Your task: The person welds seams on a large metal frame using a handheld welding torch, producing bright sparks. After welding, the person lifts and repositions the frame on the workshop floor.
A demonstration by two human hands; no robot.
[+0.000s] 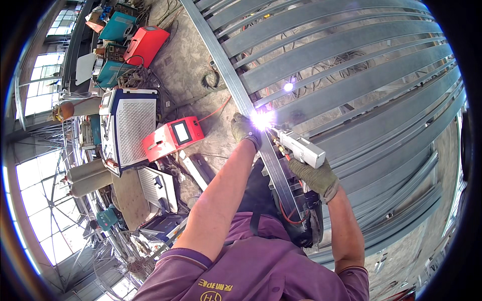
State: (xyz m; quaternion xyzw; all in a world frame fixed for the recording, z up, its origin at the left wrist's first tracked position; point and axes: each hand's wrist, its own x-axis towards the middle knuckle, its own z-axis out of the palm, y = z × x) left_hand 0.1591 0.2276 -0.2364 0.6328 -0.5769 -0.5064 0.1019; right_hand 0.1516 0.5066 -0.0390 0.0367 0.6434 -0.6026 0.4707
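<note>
A grey and white welding gun [301,149] is gripped in my gloved right hand [317,176], its tip pointing left at a steel rail [232,79]. Bright white-violet light and sparks flare where the tip meets the rail, hiding the joint itself. My left hand [244,130], also gloved, is closed on the rail's left edge just beside the flare; some of its fingers are lost in the glare. Long grey metal slats [346,95] run off to the right from this rail. Hoses trail from the gun down past my right hand.
Left of the rail stand a red machine with a screen [173,137] and a white perforated cabinet [133,128]. Farther off are a red box [146,46] and teal machines [118,26]. Cables [346,62] lie on the floor below the slats. Gas cylinders [91,183] and a fan [118,266] are at left.
</note>
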